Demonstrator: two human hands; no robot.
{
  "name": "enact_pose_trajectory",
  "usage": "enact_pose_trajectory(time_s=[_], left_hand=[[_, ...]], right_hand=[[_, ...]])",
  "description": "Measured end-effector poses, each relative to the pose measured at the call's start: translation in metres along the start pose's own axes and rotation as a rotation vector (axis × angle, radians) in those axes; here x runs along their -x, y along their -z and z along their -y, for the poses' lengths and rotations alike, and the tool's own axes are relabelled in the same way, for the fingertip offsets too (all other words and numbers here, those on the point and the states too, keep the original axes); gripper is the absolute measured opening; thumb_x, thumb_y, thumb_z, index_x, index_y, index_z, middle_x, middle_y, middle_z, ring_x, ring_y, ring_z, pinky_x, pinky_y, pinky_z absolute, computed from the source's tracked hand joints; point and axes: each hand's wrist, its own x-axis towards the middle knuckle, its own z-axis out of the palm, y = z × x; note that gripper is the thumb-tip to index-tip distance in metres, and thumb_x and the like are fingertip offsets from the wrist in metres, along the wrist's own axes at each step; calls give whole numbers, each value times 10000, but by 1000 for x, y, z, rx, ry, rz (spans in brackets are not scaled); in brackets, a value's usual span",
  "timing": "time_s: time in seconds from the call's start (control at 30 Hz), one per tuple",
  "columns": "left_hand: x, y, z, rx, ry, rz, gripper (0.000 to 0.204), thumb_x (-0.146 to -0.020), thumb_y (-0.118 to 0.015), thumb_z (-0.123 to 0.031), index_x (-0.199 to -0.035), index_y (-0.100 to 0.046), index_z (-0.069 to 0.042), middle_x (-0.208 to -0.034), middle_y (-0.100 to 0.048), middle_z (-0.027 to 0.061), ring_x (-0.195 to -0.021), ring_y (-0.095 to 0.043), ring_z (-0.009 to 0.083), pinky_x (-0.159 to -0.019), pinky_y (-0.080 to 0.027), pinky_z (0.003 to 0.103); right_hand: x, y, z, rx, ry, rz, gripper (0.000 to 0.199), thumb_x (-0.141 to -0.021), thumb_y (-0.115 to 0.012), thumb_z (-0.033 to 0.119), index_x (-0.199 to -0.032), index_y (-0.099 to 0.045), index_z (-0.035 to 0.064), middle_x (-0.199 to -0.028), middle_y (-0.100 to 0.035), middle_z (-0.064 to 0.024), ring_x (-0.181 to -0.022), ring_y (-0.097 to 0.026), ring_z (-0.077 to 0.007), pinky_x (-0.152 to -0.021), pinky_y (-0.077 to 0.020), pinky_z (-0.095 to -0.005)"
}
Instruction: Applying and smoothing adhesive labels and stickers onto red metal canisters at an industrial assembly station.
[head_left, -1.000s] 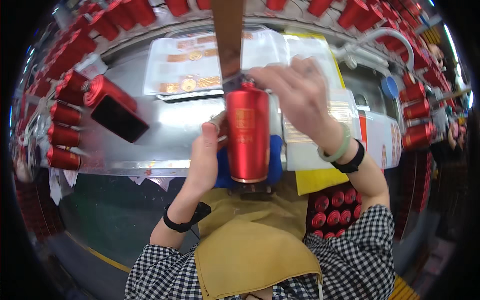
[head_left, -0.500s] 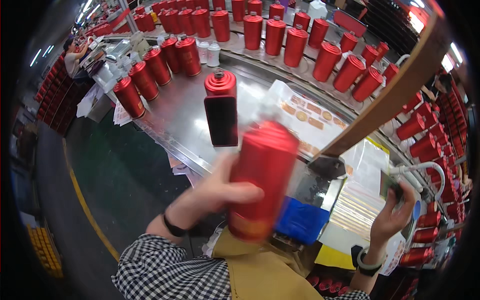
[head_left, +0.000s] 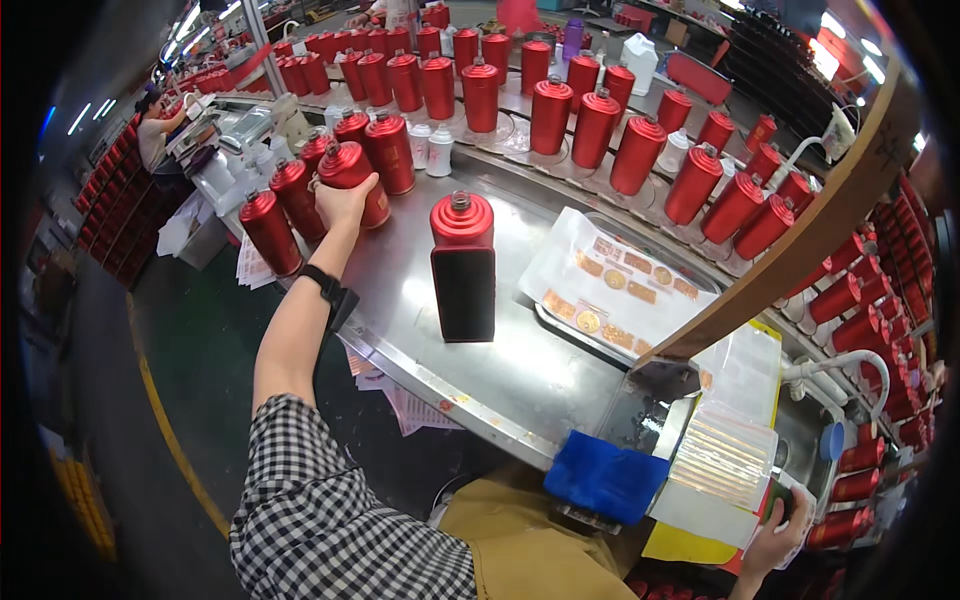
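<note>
At the left of the steel table my left hand (head_left: 343, 203) is closed round the upper part of a red bottle (head_left: 352, 168). That bottle stands among several like it, such as the red bottle (head_left: 268, 235) at the group's near left end. At the lower right, my right hand (head_left: 782, 532) is closed on a dark green flat piece (head_left: 773, 502), whose kind I cannot make out. Between my hands another red bottle (head_left: 462, 216) stands apart, with a black phone-like slab (head_left: 465, 295) upright against its near side.
A tray with a sheet of gold labels (head_left: 610, 280) lies right of centre, near a slanting wooden post (head_left: 790, 225). A blue cloth (head_left: 605, 475) hangs over the near edge. A white curved tap (head_left: 850, 358) rises at the right. Red bottles line the conveyor (head_left: 510, 150) behind.
My left hand has carried the red bottle from in front of me to the far-left group. My right hand has moved lower, still with the dark green piece. The view has shifted slightly.
</note>
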Motion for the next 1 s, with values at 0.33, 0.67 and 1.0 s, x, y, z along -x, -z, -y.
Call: enact_pose_trajectory(time_s=[0.33, 0.67, 1.0], left_hand=[[-16, -40, -9, -291, -11, -81, 1173, -555, -987, -522, -1435, -467, 53, -1424, -575, 269, -1300, -597, 404, -1083, -501, 477], [59, 43, -290, 638, -464, 683, 639, -953, -748, -327, -1434, -547, 42, -1358, -638, 145, -1256, -591, 200, -1080, -429, 328], [212, -254, -375, 416, -1054, 957, 1045, -783, -853, -531, -1502, -425, 96, -1457, -567, 299, -1333, -592, 381, -1109, -478, 423]], right_hand=[[35, 26, 0, -89, -200, -24, 248, -1014, -579, -27, -1258, -599, -66, -1186, -679, -183, -1113, -646, -288, -1028, -472, -380], [-25, -43, 77, -480, -147, 80, 254, -989, -568, -51, -1236, -618, -16, -1087, -654, -129, -1025, -638, -224, -930, -493, -338], [-2, -61, 70, -804, -279, 286, 256, -915, -681, 104, -1151, -626, 21, -930, -519, -54, -821, -479, -145, -767, -408, -268]])
